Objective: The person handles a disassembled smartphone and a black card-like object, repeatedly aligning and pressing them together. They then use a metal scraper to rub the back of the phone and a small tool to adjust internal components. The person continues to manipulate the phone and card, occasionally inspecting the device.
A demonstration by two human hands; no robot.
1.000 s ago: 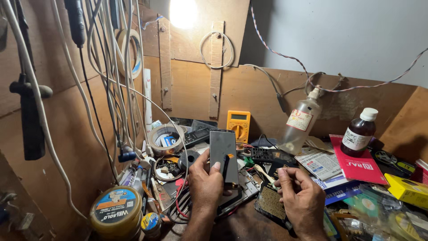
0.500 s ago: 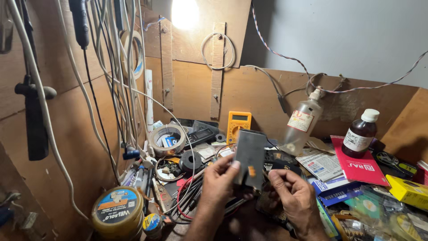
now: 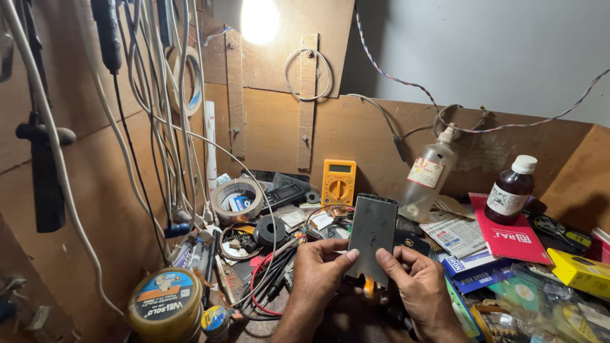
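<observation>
Both hands hold a dark phone screen panel [image 3: 372,236] upright above the cluttered tabletop [image 3: 343,317]. The left hand [image 3: 319,267] pinches the panel's lower left edge with thumb pressed on its face; the right hand [image 3: 416,286] grips its lower right corner, fingers closed around it.

Behind the panel stands a yellow multimeter [image 3: 338,182]. To the panel's right leans a clear plastic bottle [image 3: 429,181]; whether it holds liquid I cannot tell. Farther right of the panel stands a brown bottle [image 3: 510,190] with a white cap on, contents hidden by the dark glass. Left of the panel and nearer the camera sits a round yellow tin [image 3: 166,305], lid shut. A tape roll [image 3: 236,200] lies left of the panel.
</observation>
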